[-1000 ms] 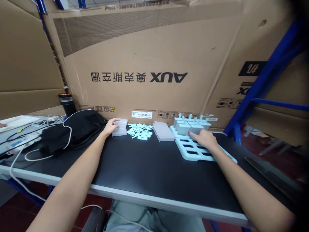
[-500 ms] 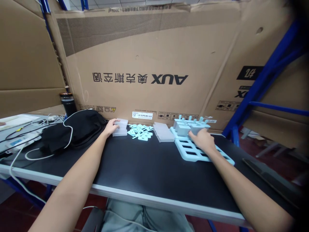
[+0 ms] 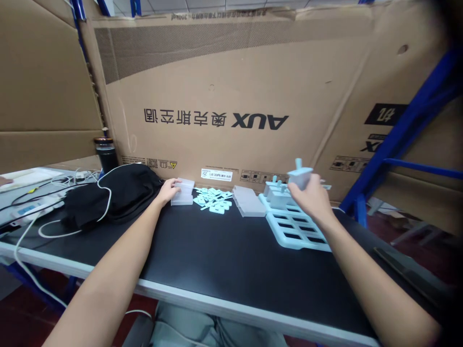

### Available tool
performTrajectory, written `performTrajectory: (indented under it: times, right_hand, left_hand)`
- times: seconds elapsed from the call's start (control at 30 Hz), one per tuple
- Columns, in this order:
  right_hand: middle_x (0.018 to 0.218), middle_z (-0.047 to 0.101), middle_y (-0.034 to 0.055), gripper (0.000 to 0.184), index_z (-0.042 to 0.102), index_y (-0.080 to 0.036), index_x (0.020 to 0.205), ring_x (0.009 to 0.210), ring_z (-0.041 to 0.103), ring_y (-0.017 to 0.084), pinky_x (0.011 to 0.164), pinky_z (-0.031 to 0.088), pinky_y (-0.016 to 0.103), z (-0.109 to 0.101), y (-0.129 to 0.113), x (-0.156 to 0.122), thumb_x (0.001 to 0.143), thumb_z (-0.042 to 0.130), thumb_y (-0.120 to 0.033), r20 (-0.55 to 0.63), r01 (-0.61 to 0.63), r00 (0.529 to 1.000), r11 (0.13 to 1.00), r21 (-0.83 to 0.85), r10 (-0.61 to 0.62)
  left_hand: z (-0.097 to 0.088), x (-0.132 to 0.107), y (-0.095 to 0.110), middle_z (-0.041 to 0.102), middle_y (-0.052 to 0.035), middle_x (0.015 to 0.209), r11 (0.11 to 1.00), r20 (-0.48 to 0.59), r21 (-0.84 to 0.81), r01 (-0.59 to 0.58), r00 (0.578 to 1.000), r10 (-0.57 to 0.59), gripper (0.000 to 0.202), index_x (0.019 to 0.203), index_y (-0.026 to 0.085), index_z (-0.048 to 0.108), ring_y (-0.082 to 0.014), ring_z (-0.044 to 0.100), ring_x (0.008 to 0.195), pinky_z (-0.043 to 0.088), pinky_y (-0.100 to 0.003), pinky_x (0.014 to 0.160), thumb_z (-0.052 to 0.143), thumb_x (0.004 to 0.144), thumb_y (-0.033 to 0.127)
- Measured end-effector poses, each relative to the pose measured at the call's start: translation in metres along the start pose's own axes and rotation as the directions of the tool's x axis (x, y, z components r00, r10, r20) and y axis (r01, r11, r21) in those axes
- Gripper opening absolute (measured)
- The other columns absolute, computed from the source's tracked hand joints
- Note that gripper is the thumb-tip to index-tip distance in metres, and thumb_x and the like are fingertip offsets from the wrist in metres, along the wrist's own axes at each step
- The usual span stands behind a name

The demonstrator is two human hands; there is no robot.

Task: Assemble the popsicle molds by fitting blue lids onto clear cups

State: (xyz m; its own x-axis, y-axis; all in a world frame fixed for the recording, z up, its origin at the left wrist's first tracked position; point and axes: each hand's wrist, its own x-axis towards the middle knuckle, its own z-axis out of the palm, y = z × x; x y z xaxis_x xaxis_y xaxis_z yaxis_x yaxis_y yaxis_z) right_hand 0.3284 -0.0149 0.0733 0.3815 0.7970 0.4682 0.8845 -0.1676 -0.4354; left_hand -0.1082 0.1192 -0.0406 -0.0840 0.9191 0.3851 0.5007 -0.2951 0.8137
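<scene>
My right hand [image 3: 309,195] grips a popsicle mold [image 3: 299,177] with a blue stick lid and holds it raised above the light blue rack [image 3: 285,236]. Several other lidded molds [image 3: 278,195] stand upright in the back left of that rack. On the left, my left hand [image 3: 169,192] has its fingers curled over a group of translucent molds [image 3: 183,198] lying on the table. A pile of flat light blue stick lids [image 3: 213,198] lies between the hands. Beside the rack are more translucent molds [image 3: 249,201], lying flat.
A tall cardboard panel [image 3: 217,72] stands behind the black table [image 3: 224,260]. A black bag [image 3: 112,195], white cables [image 3: 50,236] and a dark cup [image 3: 106,154] are at the left. A blue metal frame [image 3: 390,144] rises at the right.
My right hand has lifted one lidded mold up out of the group in the rack. My left hand stays on the translucent molds. The view has shifted slightly.
</scene>
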Motion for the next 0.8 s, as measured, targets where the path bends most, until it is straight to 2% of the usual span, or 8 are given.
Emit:
performTrajectory:
  times: [0.1, 0.2, 0.27, 0.33, 0.47, 0.57, 0.67, 0.8]
  right_hand:
    - [0.113, 0.063, 0.025, 0.063, 0.04, -0.009, 0.127, 0.099, 0.062, 0.036, 0.077, 0.047, 0.041, 0.012, -0.047, -0.001, 0.082, 0.042, -0.053, 0.177, 0.161, 0.972, 0.986, -0.031, -0.153]
    - [0.115, 0.063, 0.025, 0.076, 0.038, -0.008, 0.133, 0.102, 0.061, 0.039, 0.083, 0.045, 0.048, 0.034, -0.086, 0.003, 0.082, 0.04, -0.064, 0.386, 0.351, 0.881, 0.925, -0.145, -0.274]
    - [0.122, 0.061, 0.0242, 0.083, 0.041, -0.01, 0.136, 0.109, 0.058, 0.041, 0.088, 0.044, 0.051, 0.047, -0.106, 0.007, 0.08, 0.039, -0.07, 0.511, 0.442, 0.809, 0.873, -0.204, -0.29]
    - [0.127, 0.059, 0.0221, 0.084, 0.046, -0.013, 0.136, 0.114, 0.056, 0.041, 0.09, 0.042, 0.053, 0.056, -0.121, 0.009, 0.078, 0.04, -0.073, 0.577, 0.503, 0.764, 0.827, -0.252, -0.288]
    - [0.126, 0.061, 0.0186, 0.076, 0.059, -0.016, 0.128, 0.115, 0.055, 0.039, 0.091, 0.043, 0.053, 0.06, -0.14, 0.013, 0.076, 0.047, -0.069, 0.617, 0.567, 0.734, 0.757, -0.325, -0.285]
    - [0.122, 0.063, 0.0179, 0.073, 0.064, -0.017, 0.123, 0.112, 0.057, 0.038, 0.088, 0.045, 0.051, 0.06, -0.148, 0.013, 0.074, 0.05, -0.068, 0.593, 0.57, 0.75, 0.743, -0.352, -0.294]
    - [0.12, 0.064, 0.0169, 0.073, 0.065, -0.019, 0.122, 0.11, 0.058, 0.037, 0.088, 0.045, 0.05, 0.063, -0.154, 0.012, 0.073, 0.049, -0.071, 0.562, 0.574, 0.761, 0.741, -0.349, -0.325]
    - [0.128, 0.06, 0.0174, 0.078, 0.061, -0.018, 0.127, 0.115, 0.056, 0.038, 0.092, 0.042, 0.052, 0.071, -0.158, 0.008, 0.072, 0.05, -0.073, 0.612, 0.593, 0.729, 0.73, -0.34, -0.307]
  left_hand:
    - [-0.001, -0.002, 0.002, 0.061, -0.0086, 0.123, 1.0, -0.001, 0.007, 0.006, 1.0, -0.006, 0.045, 0.106, 0.02, 0.067, -0.0251, 0.06, 0.108, 0.047, -0.036, 0.095, 0.059, 0.062, 0.021]
    - [-0.001, -0.003, 0.005, 0.061, -0.0082, 0.123, 1.0, 0.003, 0.014, 0.01, 1.0, -0.01, 0.045, 0.107, 0.02, 0.067, -0.025, 0.06, 0.108, 0.048, -0.036, 0.094, 0.059, 0.062, 0.02]
    - [-0.002, -0.004, 0.006, 0.062, -0.0076, 0.123, 1.0, 0.007, 0.016, 0.011, 1.0, -0.011, 0.044, 0.106, 0.021, 0.067, -0.0251, 0.06, 0.108, 0.048, -0.037, 0.095, 0.059, 0.063, 0.02]
    - [-0.001, -0.005, 0.007, 0.062, -0.0073, 0.121, 1.0, 0.009, 0.015, 0.012, 1.0, -0.012, 0.043, 0.105, 0.021, 0.067, -0.0255, 0.06, 0.109, 0.048, -0.037, 0.095, 0.059, 0.063, 0.019]
    - [-0.001, -0.004, 0.008, 0.062, -0.0078, 0.121, 1.0, 0.004, 0.011, 0.018, 1.0, -0.018, 0.042, 0.104, 0.021, 0.067, -0.0262, 0.06, 0.11, 0.047, -0.037, 0.096, 0.059, 0.063, 0.019]
    - [0.0, -0.004, 0.008, 0.062, -0.0081, 0.122, 1.0, 0.005, 0.008, 0.018, 1.0, -0.018, 0.043, 0.105, 0.02, 0.067, -0.0255, 0.061, 0.108, 0.047, -0.037, 0.096, 0.059, 0.063, 0.018]
    - [0.0, -0.004, 0.009, 0.062, -0.0082, 0.122, 1.0, 0.013, 0.005, 0.016, 1.0, -0.016, 0.043, 0.106, 0.019, 0.067, -0.0254, 0.061, 0.107, 0.048, -0.037, 0.095, 0.059, 0.063, 0.018]
    - [-0.001, -0.005, 0.01, 0.064, -0.0085, 0.119, 1.0, 0.011, 0.002, 0.016, 1.0, -0.016, 0.043, 0.105, 0.019, 0.067, -0.0258, 0.061, 0.106, 0.048, -0.038, 0.093, 0.059, 0.063, 0.018]
